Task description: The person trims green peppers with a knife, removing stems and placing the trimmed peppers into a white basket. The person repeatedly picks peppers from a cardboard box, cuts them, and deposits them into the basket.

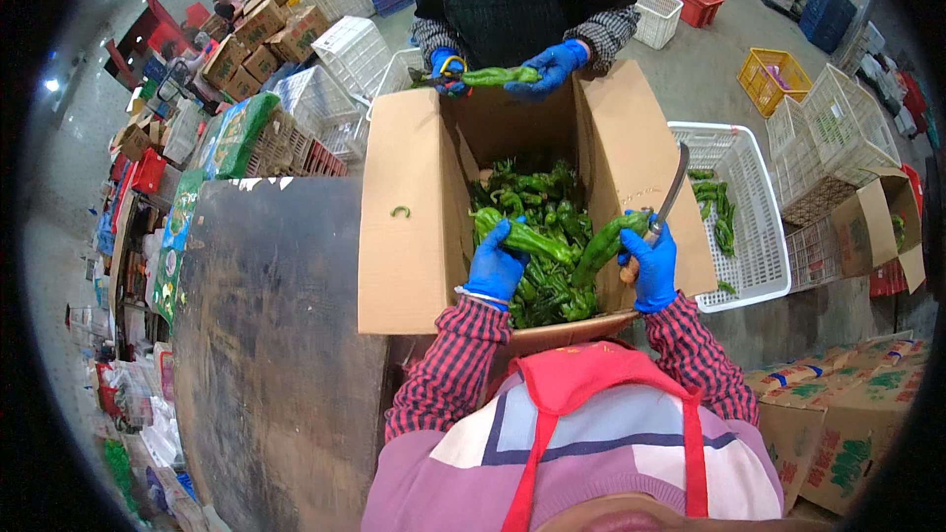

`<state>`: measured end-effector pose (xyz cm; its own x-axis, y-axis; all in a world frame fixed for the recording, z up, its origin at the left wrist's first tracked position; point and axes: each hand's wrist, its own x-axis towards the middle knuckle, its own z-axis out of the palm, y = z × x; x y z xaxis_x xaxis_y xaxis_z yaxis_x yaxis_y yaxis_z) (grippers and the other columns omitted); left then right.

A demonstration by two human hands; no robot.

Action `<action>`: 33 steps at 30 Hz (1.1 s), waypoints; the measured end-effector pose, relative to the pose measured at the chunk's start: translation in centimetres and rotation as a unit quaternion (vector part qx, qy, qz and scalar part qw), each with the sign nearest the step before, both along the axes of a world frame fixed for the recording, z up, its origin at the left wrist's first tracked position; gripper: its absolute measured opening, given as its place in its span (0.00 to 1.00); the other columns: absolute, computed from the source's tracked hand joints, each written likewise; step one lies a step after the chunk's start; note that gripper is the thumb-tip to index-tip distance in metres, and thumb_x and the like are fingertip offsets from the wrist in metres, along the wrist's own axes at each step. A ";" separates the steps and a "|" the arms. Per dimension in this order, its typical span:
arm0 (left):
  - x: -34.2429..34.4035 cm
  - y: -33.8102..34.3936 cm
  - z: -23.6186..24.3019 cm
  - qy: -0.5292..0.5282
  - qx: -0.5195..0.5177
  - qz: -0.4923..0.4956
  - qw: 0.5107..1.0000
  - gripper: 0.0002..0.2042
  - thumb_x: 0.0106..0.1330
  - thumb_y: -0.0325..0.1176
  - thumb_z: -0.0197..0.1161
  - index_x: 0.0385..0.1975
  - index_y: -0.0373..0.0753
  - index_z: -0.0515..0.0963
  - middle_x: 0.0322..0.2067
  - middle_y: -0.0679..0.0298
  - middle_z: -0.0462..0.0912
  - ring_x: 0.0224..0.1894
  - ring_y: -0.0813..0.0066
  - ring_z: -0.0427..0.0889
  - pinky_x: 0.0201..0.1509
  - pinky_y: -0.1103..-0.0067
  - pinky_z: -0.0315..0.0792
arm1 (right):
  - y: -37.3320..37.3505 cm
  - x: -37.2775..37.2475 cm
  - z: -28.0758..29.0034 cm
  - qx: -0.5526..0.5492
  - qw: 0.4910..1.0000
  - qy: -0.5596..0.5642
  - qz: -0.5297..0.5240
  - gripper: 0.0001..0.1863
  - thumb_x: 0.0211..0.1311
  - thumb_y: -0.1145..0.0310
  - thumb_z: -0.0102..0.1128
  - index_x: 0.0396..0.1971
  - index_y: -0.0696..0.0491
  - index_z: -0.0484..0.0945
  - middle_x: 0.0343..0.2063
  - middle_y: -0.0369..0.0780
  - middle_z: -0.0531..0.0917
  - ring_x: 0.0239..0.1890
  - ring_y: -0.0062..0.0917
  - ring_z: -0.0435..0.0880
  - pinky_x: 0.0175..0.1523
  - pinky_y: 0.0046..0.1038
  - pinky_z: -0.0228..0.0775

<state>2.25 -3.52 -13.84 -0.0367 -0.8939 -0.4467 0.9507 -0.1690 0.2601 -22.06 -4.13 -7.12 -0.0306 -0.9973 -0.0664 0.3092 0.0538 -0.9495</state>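
Blue-gloved, the left hand in the head view is wrapped round the lower side of one long, pale-green, glossy pepper. The right hand, gloved alike, grips two things: one curved, darker green pepper and one knife with a narrow metal blade pointing upward and a wooden handle. Both peppers are over one open, brown cardboard box, whose two wide flaps spread left and right. Inside lies one heap of green peppers, too overlapped to count. One small, curled green scrap rests on the left flap.

Opposite, one co-worker in a dark apron has two blue-gloved hands, holding between them one long green pepper and one yellow-handled cutting tool. To the right stands one white, slotted plastic crate containing several green peppers; to the left, one dark, worn counter
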 end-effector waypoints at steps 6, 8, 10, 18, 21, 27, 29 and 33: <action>-0.3 0.2 1.9 -0.076 -0.025 -0.049 0.996 0.21 0.60 0.33 0.61 0.51 0.31 0.70 0.46 0.56 0.77 0.47 0.64 0.76 0.60 0.67 0.66 | -0.1 0.3 0.4 -0.001 1.000 -0.007 0.008 0.21 0.52 0.73 0.67 0.46 0.57 0.71 0.29 0.36 0.79 0.22 0.18 0.76 0.26 0.20 0.70; -0.7 0.3 3.2 -0.160 -0.145 -0.083 0.973 0.23 0.58 0.34 0.62 0.52 0.31 0.70 0.48 0.56 0.77 0.49 0.64 0.76 0.60 0.69 0.65 | -0.2 0.6 0.5 0.013 1.000 0.002 0.003 0.21 0.52 0.72 0.67 0.45 0.57 0.71 0.29 0.36 0.79 0.23 0.18 0.76 0.26 0.19 0.70; -1.6 0.7 4.3 -0.218 -0.215 -0.118 0.945 0.25 0.55 0.35 0.63 0.52 0.31 0.71 0.49 0.56 0.76 0.50 0.65 0.75 0.61 0.70 0.64 | -0.2 1.2 0.6 0.033 0.999 -0.009 0.023 0.21 0.52 0.72 0.67 0.45 0.56 0.71 0.29 0.36 0.80 0.23 0.17 0.76 0.27 0.19 0.70; -2.2 1.6 6.8 -0.238 -0.283 -0.267 0.890 0.23 0.50 0.38 0.64 0.45 0.33 0.74 0.40 0.59 0.80 0.45 0.65 0.78 0.52 0.73 0.70 | 0.8 3.9 1.4 0.063 0.981 -0.058 0.173 0.22 0.55 0.70 0.64 0.50 0.57 0.70 0.33 0.35 0.79 0.30 0.17 0.77 0.33 0.19 0.71; -1.9 1.8 6.9 -0.167 -0.253 -0.213 0.929 0.22 0.48 0.41 0.64 0.40 0.34 0.76 0.40 0.57 0.80 0.43 0.59 0.79 0.43 0.72 0.74 | 0.4 2.0 2.7 0.000 0.983 -0.046 0.178 0.23 0.55 0.72 0.63 0.52 0.57 0.69 0.34 0.35 0.79 0.31 0.18 0.77 0.34 0.19 0.71; -1.6 2.3 6.5 -0.119 -0.260 -0.201 0.937 0.19 0.52 0.44 0.59 0.41 0.38 0.77 0.38 0.56 0.79 0.43 0.51 0.78 0.38 0.69 0.74 | 1.3 0.0 3.9 -0.168 0.916 0.344 0.120 0.12 0.56 0.68 0.60 0.41 0.48 0.77 0.27 0.36 0.81 0.25 0.24 0.79 0.30 0.26 0.70; -1.6 2.4 6.4 -0.109 -0.233 -0.213 0.942 0.18 0.50 0.43 0.59 0.37 0.38 0.78 0.36 0.60 0.80 0.41 0.53 0.78 0.37 0.70 0.74 | 1.4 -0.3 4.1 -0.246 0.847 0.462 0.096 0.10 0.55 0.67 0.61 0.38 0.47 0.77 0.24 0.40 0.80 0.24 0.32 0.80 0.28 0.30 0.69; -1.5 2.7 6.5 -0.100 -0.239 -0.252 0.932 0.16 0.48 0.43 0.58 0.31 0.37 0.80 0.36 0.59 0.81 0.41 0.57 0.77 0.35 0.73 0.72 | 1.2 -1.0 4.6 -0.236 0.809 0.521 0.136 0.05 0.52 0.65 0.60 0.30 0.46 0.76 0.21 0.41 0.78 0.23 0.38 0.79 0.26 0.34 0.68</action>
